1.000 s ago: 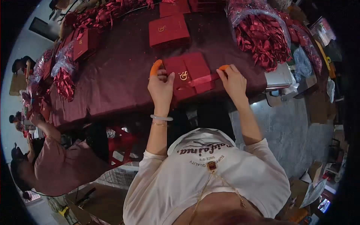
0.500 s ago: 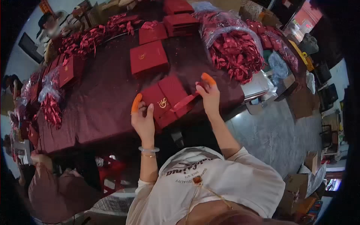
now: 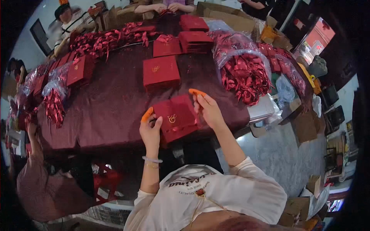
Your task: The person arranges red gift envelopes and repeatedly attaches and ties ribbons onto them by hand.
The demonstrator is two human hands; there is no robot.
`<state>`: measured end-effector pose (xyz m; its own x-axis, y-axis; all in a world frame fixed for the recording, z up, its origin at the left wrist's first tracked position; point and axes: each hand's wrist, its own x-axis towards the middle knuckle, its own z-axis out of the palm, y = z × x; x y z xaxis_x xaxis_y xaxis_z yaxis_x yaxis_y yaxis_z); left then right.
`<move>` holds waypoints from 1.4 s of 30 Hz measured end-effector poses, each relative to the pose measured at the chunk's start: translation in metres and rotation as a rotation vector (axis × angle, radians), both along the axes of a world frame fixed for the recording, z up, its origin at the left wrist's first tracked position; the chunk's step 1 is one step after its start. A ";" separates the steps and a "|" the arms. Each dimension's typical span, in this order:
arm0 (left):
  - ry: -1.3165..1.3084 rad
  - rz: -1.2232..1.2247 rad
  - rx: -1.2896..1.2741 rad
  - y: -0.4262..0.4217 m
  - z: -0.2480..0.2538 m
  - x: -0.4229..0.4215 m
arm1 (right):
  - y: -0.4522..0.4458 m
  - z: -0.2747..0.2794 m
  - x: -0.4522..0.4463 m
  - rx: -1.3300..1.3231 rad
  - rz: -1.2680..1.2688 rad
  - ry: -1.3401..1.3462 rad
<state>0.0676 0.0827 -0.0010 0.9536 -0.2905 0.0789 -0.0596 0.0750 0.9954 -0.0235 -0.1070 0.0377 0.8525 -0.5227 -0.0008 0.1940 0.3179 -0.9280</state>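
Workshop: bagged ribbons (image 3: 246, 79), stacked red boxes (image 3: 162, 73), cardboard cartons (image 3: 306, 125).

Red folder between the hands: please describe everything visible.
The red folder looks like stiff card, with a gold emblem and a shiny red ribbon across its lower part. Emblem up, slightly turned, it is at the table's near edge. The left hand holds its left side; the right hand is at its right.

Two hands (image 3: 150, 132) (image 3: 210, 111), two orange finger covers (image 3: 147, 114) and one red folder (image 3: 174, 107) between them show.
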 end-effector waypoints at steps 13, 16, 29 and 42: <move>0.132 -0.140 -0.168 0.008 0.011 -0.001 | 0.032 -0.010 0.041 -0.922 0.073 0.127; 0.182 -0.135 -0.214 0.008 0.013 -0.004 | 0.035 -0.011 0.047 -1.043 0.109 0.101; 0.162 -0.134 -0.222 0.008 0.009 -0.003 | 0.039 -0.021 0.048 -1.199 0.146 -0.084; 0.107 -0.155 -0.296 0.008 0.001 -0.006 | 0.033 -0.015 0.059 -1.091 0.304 0.013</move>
